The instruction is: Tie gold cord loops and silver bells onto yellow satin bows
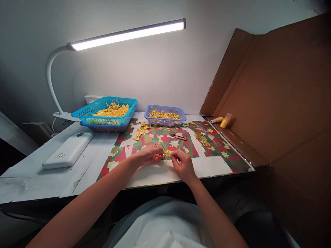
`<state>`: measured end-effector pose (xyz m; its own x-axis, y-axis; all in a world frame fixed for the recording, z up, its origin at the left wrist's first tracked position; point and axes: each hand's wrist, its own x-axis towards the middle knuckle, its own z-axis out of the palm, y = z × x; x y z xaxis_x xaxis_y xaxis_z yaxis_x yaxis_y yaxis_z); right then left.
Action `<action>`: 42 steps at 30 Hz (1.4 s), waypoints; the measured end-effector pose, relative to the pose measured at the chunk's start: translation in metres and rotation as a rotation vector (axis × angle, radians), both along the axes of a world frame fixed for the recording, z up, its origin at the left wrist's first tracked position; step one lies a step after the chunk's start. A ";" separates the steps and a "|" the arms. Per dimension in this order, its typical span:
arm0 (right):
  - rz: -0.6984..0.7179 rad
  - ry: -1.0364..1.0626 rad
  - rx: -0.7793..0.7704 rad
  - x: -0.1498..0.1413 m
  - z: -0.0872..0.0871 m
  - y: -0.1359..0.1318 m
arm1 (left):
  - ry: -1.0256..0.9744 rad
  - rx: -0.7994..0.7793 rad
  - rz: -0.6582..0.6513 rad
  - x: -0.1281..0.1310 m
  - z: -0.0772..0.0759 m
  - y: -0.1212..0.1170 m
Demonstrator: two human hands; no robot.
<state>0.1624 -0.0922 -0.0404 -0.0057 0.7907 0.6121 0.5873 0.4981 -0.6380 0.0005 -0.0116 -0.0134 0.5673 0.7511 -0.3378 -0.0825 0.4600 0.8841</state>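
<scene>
A small yellow ribbon bow (167,153) is held between my two hands, just above the white strip at the table's front edge. My left hand (151,154) is closed at its left side, fingers bent. A small shiny silvery spot shows by those fingertips; I cannot make out what it is. From the right, my right hand (184,166) pinches at the bow's edge with thumb and forefinger. Thin thread hangs below the bow. Beyond the hands lie thread snips (178,136), and several finished-looking yellow bows (139,132) rest to their left.
A blue basket (103,120) of yellow bows stands at the back left, a smaller purple basket (165,120) at the back middle. Loose gold thread (203,140) lies right. A white power bank (68,150), a lamp (129,34), yellow thread spools (226,121) and a cardboard wall (279,86) surround the work.
</scene>
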 end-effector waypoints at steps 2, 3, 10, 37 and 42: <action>-0.001 -0.001 -0.005 0.000 0.001 0.000 | 0.004 0.002 -0.001 0.000 0.000 0.000; -0.001 -0.001 -0.006 0.000 0.001 0.000 | 0.007 0.003 -0.003 0.000 0.000 0.000; 0.016 -0.042 0.016 0.000 0.000 0.000 | 0.023 0.005 -0.015 0.001 0.001 -0.002; 0.223 0.363 -0.307 0.000 0.000 0.009 | -0.018 -0.149 -0.092 -0.001 0.000 0.004; 0.232 0.376 -0.328 0.000 0.001 0.008 | -0.021 -0.163 -0.111 -0.001 0.000 0.002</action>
<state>0.1621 -0.0842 -0.0396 -0.0304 0.9444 0.3273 0.1871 0.3271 -0.9263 -0.0004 -0.0097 -0.0133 0.6520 0.6195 -0.4371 -0.0407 0.6042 0.7958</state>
